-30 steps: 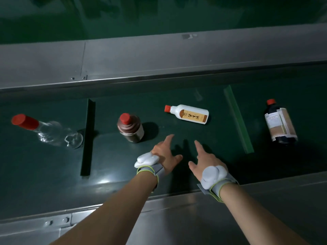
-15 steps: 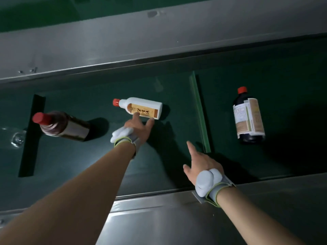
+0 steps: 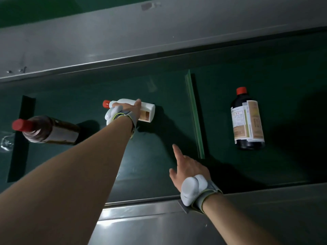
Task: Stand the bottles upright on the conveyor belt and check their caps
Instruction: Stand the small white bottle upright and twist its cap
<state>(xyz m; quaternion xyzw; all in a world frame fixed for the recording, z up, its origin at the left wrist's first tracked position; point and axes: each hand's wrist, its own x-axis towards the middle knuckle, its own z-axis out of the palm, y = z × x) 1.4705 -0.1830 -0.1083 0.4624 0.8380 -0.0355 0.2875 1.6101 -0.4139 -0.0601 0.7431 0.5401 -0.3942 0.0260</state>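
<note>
A white bottle (image 3: 147, 110) with a red cap lies on its side on the dark green conveyor belt (image 3: 150, 152). My left hand (image 3: 129, 109) is wrapped over its middle. My right hand (image 3: 187, 167) hovers above the belt's near side, fingers apart and empty. A brown bottle (image 3: 51, 130) with a red cap stands upright to the left. A dark bottle (image 3: 247, 121) with a paper label and red cap lies flat on the right, beyond a green cleat (image 3: 194, 114).
A clear glass bottle (image 3: 5, 142) shows partly at the left edge, beside a dark cleat (image 3: 21, 138). Grey metal rails (image 3: 159, 41) run along the far and near sides of the belt.
My left hand reached forward and closed over the white bottle. The bottles shifted left in view. My right hand stayed low near the front rail.
</note>
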